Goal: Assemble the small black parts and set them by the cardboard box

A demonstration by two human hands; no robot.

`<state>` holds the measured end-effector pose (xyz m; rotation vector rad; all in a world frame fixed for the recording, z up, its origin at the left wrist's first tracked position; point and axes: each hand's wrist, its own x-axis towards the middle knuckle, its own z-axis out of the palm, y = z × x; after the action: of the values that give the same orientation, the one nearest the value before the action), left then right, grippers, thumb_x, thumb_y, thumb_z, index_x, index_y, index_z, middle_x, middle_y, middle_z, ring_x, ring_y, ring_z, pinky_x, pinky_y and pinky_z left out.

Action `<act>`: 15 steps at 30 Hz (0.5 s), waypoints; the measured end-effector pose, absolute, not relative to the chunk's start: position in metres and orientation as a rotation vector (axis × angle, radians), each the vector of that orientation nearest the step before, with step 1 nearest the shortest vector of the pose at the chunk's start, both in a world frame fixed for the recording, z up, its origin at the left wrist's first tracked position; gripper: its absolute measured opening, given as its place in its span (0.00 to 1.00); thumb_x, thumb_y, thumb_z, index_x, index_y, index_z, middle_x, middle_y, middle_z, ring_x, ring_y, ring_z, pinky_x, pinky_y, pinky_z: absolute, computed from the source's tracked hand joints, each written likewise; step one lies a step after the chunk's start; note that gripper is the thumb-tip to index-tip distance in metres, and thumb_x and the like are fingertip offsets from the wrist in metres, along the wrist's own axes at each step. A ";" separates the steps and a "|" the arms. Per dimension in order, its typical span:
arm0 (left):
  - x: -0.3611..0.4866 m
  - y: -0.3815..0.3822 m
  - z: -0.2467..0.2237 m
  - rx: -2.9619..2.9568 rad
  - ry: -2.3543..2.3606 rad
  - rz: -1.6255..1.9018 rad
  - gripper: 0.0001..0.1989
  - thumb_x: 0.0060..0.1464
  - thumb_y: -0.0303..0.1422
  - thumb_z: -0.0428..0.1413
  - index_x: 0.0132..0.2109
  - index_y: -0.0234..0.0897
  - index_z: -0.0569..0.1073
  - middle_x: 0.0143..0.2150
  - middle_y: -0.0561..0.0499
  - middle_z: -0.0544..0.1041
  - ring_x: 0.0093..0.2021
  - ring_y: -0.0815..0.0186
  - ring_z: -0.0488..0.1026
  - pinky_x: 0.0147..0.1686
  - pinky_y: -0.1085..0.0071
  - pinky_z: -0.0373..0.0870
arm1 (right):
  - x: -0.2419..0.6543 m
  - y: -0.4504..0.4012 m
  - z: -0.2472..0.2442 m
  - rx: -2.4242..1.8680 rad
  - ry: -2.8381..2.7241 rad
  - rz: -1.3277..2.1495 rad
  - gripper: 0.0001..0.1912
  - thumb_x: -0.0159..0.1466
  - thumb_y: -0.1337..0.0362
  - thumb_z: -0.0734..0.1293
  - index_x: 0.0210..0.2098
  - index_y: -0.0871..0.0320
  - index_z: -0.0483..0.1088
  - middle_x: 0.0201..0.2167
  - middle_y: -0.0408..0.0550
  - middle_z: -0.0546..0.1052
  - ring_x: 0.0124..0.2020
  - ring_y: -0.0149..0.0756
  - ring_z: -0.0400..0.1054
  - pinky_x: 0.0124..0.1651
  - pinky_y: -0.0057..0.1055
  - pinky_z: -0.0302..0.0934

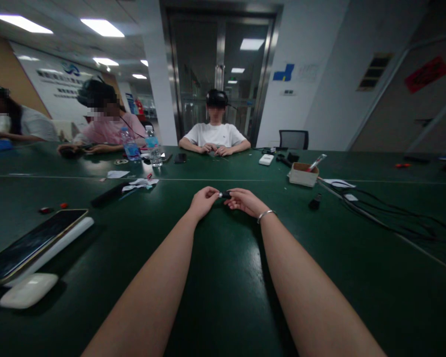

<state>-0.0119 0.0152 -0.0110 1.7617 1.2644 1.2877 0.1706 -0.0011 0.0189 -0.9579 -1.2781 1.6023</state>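
Observation:
Over the middle of the green table (223,277), both my hands meet at a small black stick with a silver end (225,195). Its exact kind is too small to make out. The fingertips of my left hand (204,202) pinch the silver end. My right hand (246,201), with a silver bracelet (266,215) at the wrist, has its thumb and finger closed on the black end, the other fingers curled below. Part of the stick is hidden by the fingers.
On the left lie a phone (37,243), a white rounded case (29,291), crumpled paper (139,184) and two water bottles (130,145). On the right are a small box (303,176), a black clip-like piece (314,201) and cables (390,208). A person (216,134) sits opposite; others sit left.

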 end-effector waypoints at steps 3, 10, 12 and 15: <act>-0.013 0.016 -0.011 1.769 1.254 1.287 0.11 0.48 0.38 0.57 0.38 0.37 0.74 0.30 0.51 0.75 0.29 0.69 0.69 0.31 0.72 0.64 | 0.171 -0.001 0.018 -0.944 -1.284 1.602 0.05 0.66 0.74 0.59 0.41 0.65 0.65 0.22 0.52 0.77 0.20 0.28 0.71 0.25 0.22 0.67; -0.013 0.018 -0.013 1.716 1.217 1.264 0.13 0.50 0.40 0.56 0.37 0.35 0.73 0.29 0.49 0.76 0.29 0.68 0.70 0.31 0.72 0.64 | 0.171 -0.001 0.019 -0.956 -1.291 1.601 0.04 0.66 0.74 0.59 0.40 0.65 0.65 0.23 0.54 0.77 0.20 0.28 0.71 0.25 0.22 0.67; -0.012 0.018 -0.013 1.692 1.209 1.259 0.13 0.50 0.40 0.55 0.36 0.35 0.73 0.29 0.49 0.76 0.29 0.68 0.70 0.31 0.71 0.64 | 0.171 -0.001 0.019 -0.956 -1.293 1.604 0.04 0.66 0.74 0.60 0.40 0.65 0.65 0.23 0.55 0.78 0.20 0.28 0.71 0.25 0.22 0.67; -0.012 0.019 -0.014 1.687 1.223 1.274 0.13 0.50 0.41 0.55 0.35 0.35 0.74 0.29 0.49 0.76 0.29 0.67 0.71 0.31 0.71 0.65 | 0.171 -0.001 0.019 -0.955 -1.296 1.604 0.04 0.66 0.74 0.60 0.40 0.66 0.65 0.23 0.54 0.78 0.19 0.28 0.71 0.25 0.22 0.67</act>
<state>-0.0121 0.0188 -0.0138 1.6867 1.2234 1.2741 0.1712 -0.0005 0.0191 -0.9546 -1.2958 1.6043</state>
